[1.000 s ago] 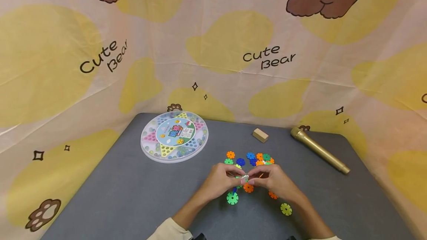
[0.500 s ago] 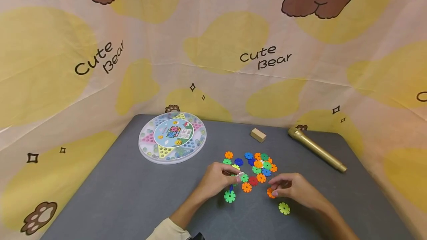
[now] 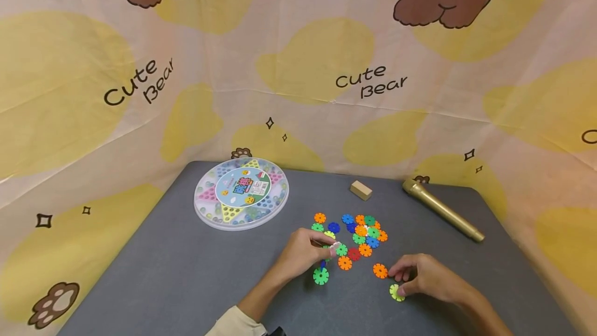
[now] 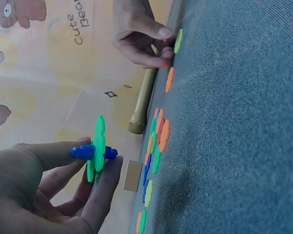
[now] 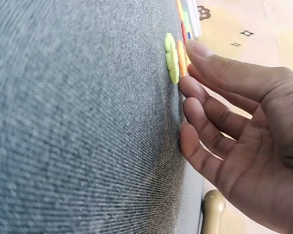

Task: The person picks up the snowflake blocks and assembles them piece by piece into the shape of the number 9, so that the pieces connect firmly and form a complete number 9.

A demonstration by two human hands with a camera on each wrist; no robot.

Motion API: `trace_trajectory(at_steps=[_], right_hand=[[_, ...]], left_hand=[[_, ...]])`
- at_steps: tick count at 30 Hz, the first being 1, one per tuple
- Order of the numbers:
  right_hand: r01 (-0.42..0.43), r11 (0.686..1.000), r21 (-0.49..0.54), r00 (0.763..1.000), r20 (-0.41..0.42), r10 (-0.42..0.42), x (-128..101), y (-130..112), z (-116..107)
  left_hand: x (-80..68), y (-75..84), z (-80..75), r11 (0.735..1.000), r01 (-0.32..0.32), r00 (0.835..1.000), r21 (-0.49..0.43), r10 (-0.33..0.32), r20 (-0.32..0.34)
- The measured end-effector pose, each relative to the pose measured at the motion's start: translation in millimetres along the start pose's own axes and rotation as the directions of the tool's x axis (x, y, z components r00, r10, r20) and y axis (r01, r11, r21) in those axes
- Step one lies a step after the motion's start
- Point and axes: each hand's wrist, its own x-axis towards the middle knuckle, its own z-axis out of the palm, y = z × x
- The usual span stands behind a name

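In the head view my left hand (image 3: 296, 255) pinches a small build of joined plastic snowflake discs (image 3: 321, 276), held up off the table. The left wrist view shows the build's green and blue discs (image 4: 100, 144) between thumb and fingers; a white piece is at the fingertips in the head view. My right hand (image 3: 429, 276) is low at the right, fingers loosely bent, by a yellow-green snowflake disc (image 3: 394, 293) that lies on the table. Its thumb overlaps that disc from above. In the right wrist view thumb and fingers are apart, beside the disc (image 5: 171, 58). Contact is unclear.
Several loose snowflake discs (image 3: 365, 250) lie in a group beyond the hands. A single orange disc (image 3: 380, 270) is left of the right hand. Farther back are a round marble-game box (image 3: 212, 217), a wooden block (image 3: 361, 190) and a gold microphone (image 3: 443, 210).
My right hand has left the left hand's build, passing over the orange disc and down right to the yellow-green one. The left hand keeps holding the build nearly in place.
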Motion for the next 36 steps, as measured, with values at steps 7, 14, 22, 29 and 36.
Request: trace_trajectory(at_steps=[7, 14, 22, 29, 36], right_hand=[[0.034, 0.999, -0.039, 0.999, 0.022, -0.033, 2, 1, 2], [0.045, 0.999, 0.018, 0.998, 0.045, -0.046, 2, 2, 3], [0.046, 0.999, -0.018, 0.999, 0.027, -0.046, 11, -8, 1], [0.061, 0.997, 0.042, 0.998, -0.030, -0.060, 30, -19, 5], [0.021, 0.998, 0.061, 0.994, -0.105, -0.014, 50, -29, 10]], left_hand=[[0.7, -0.7, 0.5, 1.000, 0.009, 1.000, 0.001, -0.009, -0.008], [0.1, -0.9, 0.2, 1.000, -0.003, 1.000, 0.026, 0.004, -0.015], [0.1, 0.0, -1.1, 0.999, -0.014, 1.000, 0.040, 0.015, -0.028], [1.0, -0.6, -1.4, 0.999, -0.017, 0.999, 0.030, 0.018, -0.036], [0.9, -2.3, -2.5, 0.999, -0.029, 0.999, 0.022, 0.030, -0.041]])
